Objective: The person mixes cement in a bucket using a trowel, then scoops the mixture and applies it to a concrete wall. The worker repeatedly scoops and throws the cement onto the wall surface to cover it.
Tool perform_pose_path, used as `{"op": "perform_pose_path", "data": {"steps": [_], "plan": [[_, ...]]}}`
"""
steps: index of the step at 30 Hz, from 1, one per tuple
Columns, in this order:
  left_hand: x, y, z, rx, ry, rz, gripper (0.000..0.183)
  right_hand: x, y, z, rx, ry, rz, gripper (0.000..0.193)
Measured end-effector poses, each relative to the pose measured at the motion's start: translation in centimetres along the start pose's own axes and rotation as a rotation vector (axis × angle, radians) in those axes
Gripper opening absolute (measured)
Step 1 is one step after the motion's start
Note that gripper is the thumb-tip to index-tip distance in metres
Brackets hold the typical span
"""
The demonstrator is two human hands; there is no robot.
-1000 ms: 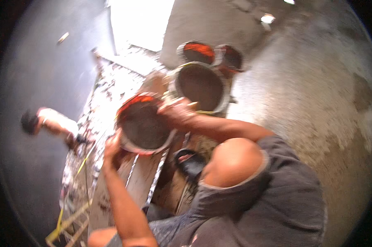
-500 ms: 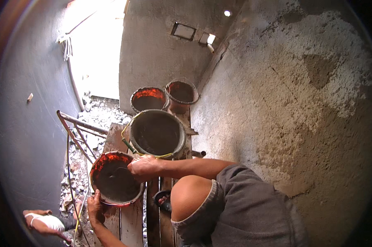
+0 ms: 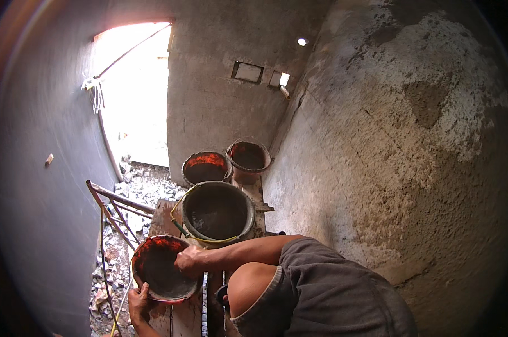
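Right arm extended, right hand curled (partly hidden); left hand lower, 1 thumb raised.

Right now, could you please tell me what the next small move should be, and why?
I would probably draw the right hand a little through the grey mix: it already reaches inside the nearest bucket, while the left hand grips the rim and seems to steady it. Whatever the right hand may hold is hidden.

Round bucket, inner wall streaked orange-red under dark crust, rim smeared grey. Sits open side up on wooden planks, toward their left side. Holds grey mix below the rim.
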State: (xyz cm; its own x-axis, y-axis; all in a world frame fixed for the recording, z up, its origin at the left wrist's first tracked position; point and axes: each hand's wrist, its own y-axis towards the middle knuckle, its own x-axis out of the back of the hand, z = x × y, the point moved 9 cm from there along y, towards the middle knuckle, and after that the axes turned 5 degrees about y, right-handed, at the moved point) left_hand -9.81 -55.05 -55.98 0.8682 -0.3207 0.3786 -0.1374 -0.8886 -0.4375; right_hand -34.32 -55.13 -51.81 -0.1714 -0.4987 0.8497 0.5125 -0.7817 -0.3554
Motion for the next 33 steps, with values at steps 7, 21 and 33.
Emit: {"op": "perform_pose_path", "data": {"steps": [7,21,33], "plan": [[0.1,-1.5,-2.2,0.030,-0.098,-0.029,0.046,3.9,-2.8,1.5,0.287,-0.222,0.030,0.014],[2.7,-3.1,-0.5,0.073,-0.060,-0.185,0.027,5.3,-5.6,2.9,-0.273,-0.290,0.187,0.019],[5.6,0.1,1.2,0.184,-0.184,-0.022,0.029,2.0,-9.5,-1.3,-0.463,0.782,-0.121,0.036]]}}
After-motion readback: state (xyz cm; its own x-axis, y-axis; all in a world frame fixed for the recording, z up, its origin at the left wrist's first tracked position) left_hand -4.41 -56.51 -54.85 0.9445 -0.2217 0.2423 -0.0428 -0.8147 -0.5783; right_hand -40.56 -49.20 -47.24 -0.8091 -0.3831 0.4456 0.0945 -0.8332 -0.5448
